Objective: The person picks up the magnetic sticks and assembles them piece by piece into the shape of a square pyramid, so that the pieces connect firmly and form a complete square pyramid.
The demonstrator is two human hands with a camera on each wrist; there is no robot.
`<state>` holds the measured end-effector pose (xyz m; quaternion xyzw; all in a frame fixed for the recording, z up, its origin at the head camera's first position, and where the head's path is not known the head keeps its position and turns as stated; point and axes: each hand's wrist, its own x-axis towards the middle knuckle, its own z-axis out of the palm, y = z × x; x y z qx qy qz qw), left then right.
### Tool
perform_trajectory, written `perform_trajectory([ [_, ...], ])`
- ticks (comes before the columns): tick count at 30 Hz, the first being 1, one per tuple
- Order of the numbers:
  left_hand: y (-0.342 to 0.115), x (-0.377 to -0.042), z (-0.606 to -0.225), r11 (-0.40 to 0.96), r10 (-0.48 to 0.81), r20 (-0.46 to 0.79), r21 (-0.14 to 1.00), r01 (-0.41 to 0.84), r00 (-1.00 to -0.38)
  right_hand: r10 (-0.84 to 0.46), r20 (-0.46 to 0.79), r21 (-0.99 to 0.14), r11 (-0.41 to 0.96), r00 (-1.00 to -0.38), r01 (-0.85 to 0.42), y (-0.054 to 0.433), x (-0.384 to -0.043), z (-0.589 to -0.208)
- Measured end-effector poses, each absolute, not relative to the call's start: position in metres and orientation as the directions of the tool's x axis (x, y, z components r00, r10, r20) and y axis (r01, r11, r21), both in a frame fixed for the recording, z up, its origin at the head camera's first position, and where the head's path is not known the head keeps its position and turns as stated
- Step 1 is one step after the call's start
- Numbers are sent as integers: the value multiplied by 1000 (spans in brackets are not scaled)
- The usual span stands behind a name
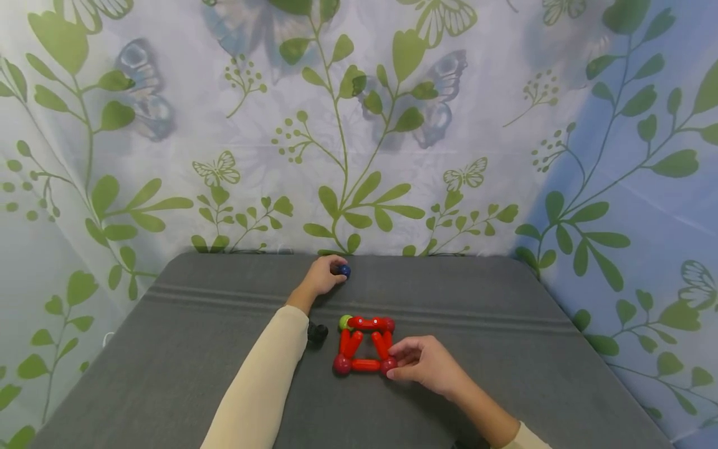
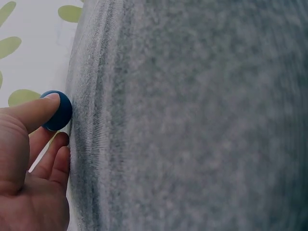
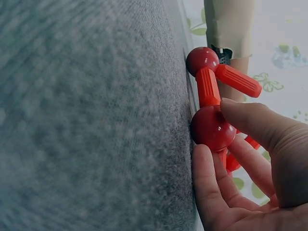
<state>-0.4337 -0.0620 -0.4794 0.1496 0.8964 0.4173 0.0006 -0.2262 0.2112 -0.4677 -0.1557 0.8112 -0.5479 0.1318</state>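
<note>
Near the far edge of the grey table, my left hand point(image 1: 324, 276) pinches a blue ball point(image 1: 344, 271) between thumb and fingers; the left wrist view shows the thumb on top of the blue ball point(image 2: 62, 110). Closer in lies a frame of red rods point(image 1: 366, 365) and balls, with one green ball point(image 1: 345, 322) at its far left corner. My right hand point(image 1: 427, 365) holds the dark red ball point(image 1: 388, 365) at the near right corner. In the right wrist view, thumb and fingers pinch that red ball point(image 3: 211, 127), with red rods joined to it.
A black strapped device point(image 1: 317, 333) sits on the left wrist, beside the frame. The grey table point(image 1: 477, 299) has rounded far corners. Behind it hangs a curtain point(image 1: 381, 156) printed with green leaves and butterflies.
</note>
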Motion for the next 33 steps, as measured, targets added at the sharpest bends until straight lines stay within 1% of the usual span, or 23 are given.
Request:
perform_trajectory([
  [6,-62,-430,-478,616,264,122,742,264,-957,-385,-42,-921,374,-922,-114,211,-227,-471],
  [11,-64,-423,-477,613,287,129,737,286,-949,-383,-41,-917,381,-923,-117,212,-226,-473],
  [15,-66,-416,-476,595,306,138,744,303,-942,-388,-33,-921,369,-921,-122,212,-226,-474],
  [22,-69,-407,-475,575,313,173,748,331,-934,-381,-49,-905,409,-923,-121,211,-226,-476],
  [25,-70,-404,-475,554,320,196,755,351,-927,-377,-50,-906,406,-925,-116,209,-227,-475],
  [33,-73,-386,-464,495,356,214,782,377,-910,-369,-62,-909,405,-927,-101,207,-228,-471],
])
